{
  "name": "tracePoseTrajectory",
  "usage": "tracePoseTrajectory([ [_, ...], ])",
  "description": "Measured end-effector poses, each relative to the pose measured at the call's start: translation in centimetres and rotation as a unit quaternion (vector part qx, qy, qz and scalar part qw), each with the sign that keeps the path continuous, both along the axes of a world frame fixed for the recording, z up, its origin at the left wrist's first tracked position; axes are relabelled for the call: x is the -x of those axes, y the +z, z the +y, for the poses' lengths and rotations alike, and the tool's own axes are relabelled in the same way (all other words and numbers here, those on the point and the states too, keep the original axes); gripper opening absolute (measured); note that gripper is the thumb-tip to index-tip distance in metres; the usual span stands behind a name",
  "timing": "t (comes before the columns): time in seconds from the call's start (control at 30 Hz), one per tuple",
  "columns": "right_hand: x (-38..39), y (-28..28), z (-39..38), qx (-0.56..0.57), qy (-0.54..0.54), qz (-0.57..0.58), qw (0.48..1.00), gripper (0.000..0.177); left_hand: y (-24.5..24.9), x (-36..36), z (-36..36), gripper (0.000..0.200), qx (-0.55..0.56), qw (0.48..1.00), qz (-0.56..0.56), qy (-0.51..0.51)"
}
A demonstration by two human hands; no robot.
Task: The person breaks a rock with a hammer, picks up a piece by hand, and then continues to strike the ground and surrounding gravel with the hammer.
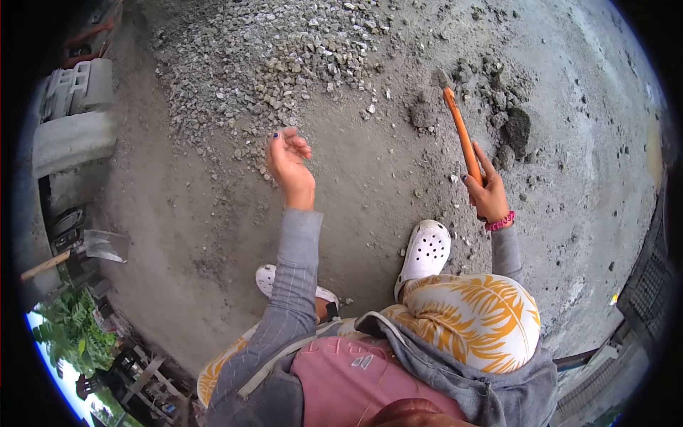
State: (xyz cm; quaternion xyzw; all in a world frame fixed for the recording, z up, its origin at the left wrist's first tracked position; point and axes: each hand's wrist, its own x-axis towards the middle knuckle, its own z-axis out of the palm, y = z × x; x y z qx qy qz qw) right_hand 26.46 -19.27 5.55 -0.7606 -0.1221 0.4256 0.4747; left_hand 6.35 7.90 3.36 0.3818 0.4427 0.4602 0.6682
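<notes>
My right hand (488, 191) is wrapped round the lower end of a long orange-handled hand tool (463, 132). The tool points away from me, and its greyish head blends with the ground, so its shape is hard to make out. Dark damp clumps (517, 132) of sand or cement mix lie just right of the tool. My left hand (290, 160) is raised with loosely curled fingers and nothing visible in it. Beyond that hand spreads a heap of grey crushed gravel (263, 64).
My white clogs (428, 249) stand on the dusty grey ground. Concrete hollow blocks (82, 89) and a pale slab (75, 142) line the left side. A shovel blade (105, 245) with a wooden handle lies below them, near green plants (75, 327). Mesh (647, 285) borders the right.
</notes>
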Motion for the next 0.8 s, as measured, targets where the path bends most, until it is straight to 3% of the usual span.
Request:
tracePoseTrajectory([
  [0.07, 0.9, -2.6, -0.2, -0.035, 0.013, -0.05, 0.998, 0.066, 0.4, -0.8, -0.2, 0.031, 0.007, 1.0, -0.003, -0.009],
  [0.17, 2.4, -1.4, 0.8, -0.024, 0.064, 0.028, 0.997, 0.065, 1.0, -1.3, 0.1, 0.031, 0.01, 1.0, -0.01, -0.015],
  [0.23, 2.9, 0.3, 1.2, -0.043, 0.084, 0.179, 0.979, 0.064, 1.2, -1.3, 0.7, 0.032, 0.007, 1.0, -0.013, -0.015],
  [0.3, 4.4, 0.9, 1.6, -0.074, 0.129, 0.192, 0.97, 0.064, 1.7, -1.1, 1.5, 0.032, -0.004, 1.0, -0.015, 0.001],
  [0.37, 4.6, 0.5, 1.7, -0.085, 0.196, 0.034, 0.976, 0.064, 1.9, -0.5, 2.0, 0.032, -0.014, 1.0, -0.015, 0.017],
  [0.47, 4.9, 0.6, 2.5, -0.132, 0.246, -0.211, 0.937, 0.063, 2.2, 0.1, 2.8, 0.032, -0.031, 0.999, -0.008, 0.034],
  [0.57, 5.0, 2.6, 2.9, -0.051, 0.288, -0.168, 0.941, 0.063, 3.5, 1.4, 3.4, 0.032, -0.076, 0.995, 0.005, 0.067],
  [0.6, 5.4, 2.7, 3.2, -0.1, 0.283, -0.209, 0.931, 0.062, 4.0, 2.1, 4.1, 0.033, -0.103, 0.99, 0.004, 0.096],
  [0.7, 6.6, 3.7, 3.9, -0.117, 0.31, -0.184, 0.925, 0.06, 7.6, 4.8, 6.1, 0.032, -0.224, 0.959, 0.058, 0.162],
  [0.8, 8.1, 3.5, 5.4, -0.135, 0.359, -0.198, 0.902, 0.059, 10.8, 7.8, 7.7, 0.034, -0.256, 0.936, 0.054, 0.236],
])
